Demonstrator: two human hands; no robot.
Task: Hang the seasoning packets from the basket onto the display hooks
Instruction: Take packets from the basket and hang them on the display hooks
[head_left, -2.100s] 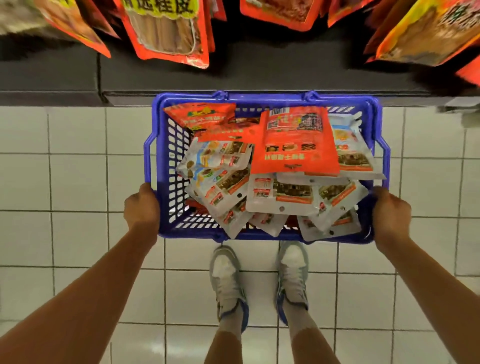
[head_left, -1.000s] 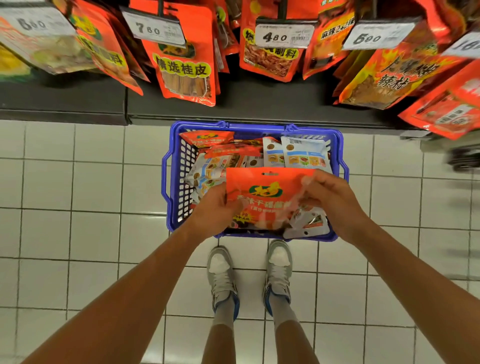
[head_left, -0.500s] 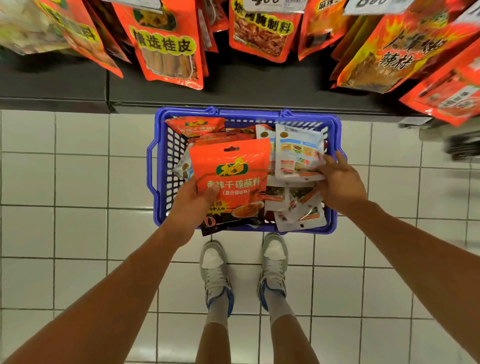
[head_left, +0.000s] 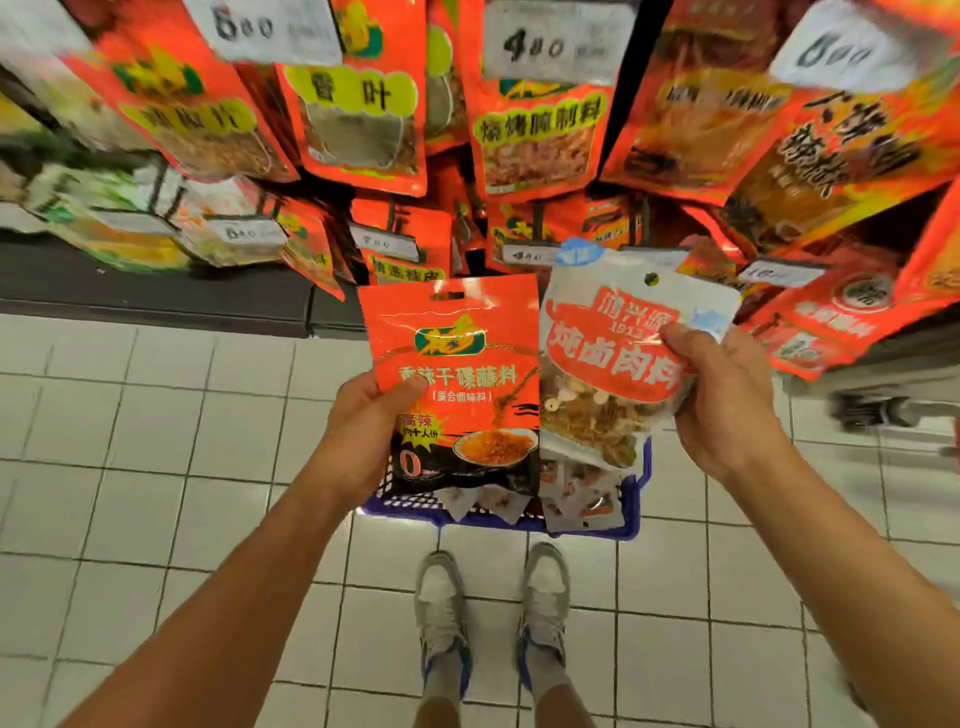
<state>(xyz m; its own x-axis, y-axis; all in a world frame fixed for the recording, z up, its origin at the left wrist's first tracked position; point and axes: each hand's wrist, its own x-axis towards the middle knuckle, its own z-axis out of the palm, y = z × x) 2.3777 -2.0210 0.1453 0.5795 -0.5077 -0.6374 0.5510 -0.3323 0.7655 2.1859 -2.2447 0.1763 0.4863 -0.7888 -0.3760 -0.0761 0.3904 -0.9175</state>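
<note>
My left hand (head_left: 363, 431) grips an orange and black seasoning packet (head_left: 457, 374) by its left edge, held upright. My right hand (head_left: 727, 395) grips a white packet with a red label (head_left: 613, 353) by its right edge, beside the orange one. Both packets hang in the air in front of the display. Below them sits the blue basket (head_left: 631, 525) on the floor, mostly hidden, with several small packets (head_left: 576, 499) showing at its near edge.
Rows of orange seasoning packets (head_left: 540, 135) hang from display hooks with white price tags (head_left: 556, 41) above and behind the held packets. A dark shelf base (head_left: 156, 291) runs along the white tiled floor (head_left: 156, 467). My shoes (head_left: 441, 613) stand just behind the basket.
Both hands rose from the basket, each lifting a packet up toward the display. The view tilted upward, showing more hanging rows.
</note>
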